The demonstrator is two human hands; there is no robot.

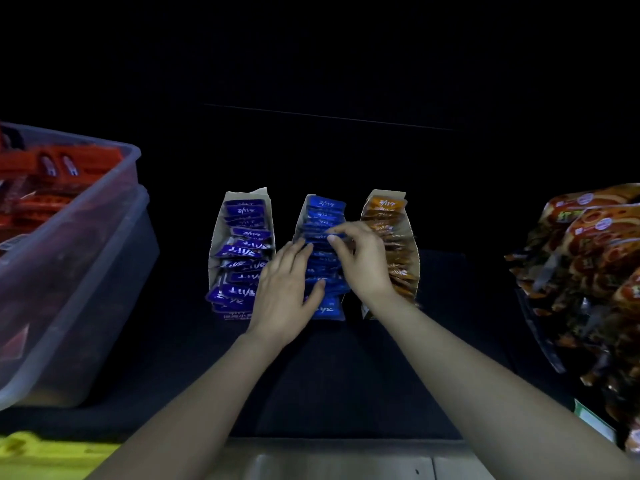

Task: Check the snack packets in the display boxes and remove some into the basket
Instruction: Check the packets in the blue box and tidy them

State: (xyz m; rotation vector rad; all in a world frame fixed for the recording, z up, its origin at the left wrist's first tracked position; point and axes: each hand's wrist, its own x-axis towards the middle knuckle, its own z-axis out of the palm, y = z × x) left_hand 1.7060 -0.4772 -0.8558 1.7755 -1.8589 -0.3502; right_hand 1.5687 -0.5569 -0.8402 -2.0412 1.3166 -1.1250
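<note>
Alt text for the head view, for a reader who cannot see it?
Both hands work the middle display box of blue packets: the left hand rests on them while the right hand pinches one packet's top. A box of purple packets and one of orange packets flank it; a clear tub of red packets stands left.

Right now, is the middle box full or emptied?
Full: blue packets stand packed front to back in the middle box; right hand pinches one.
</note>
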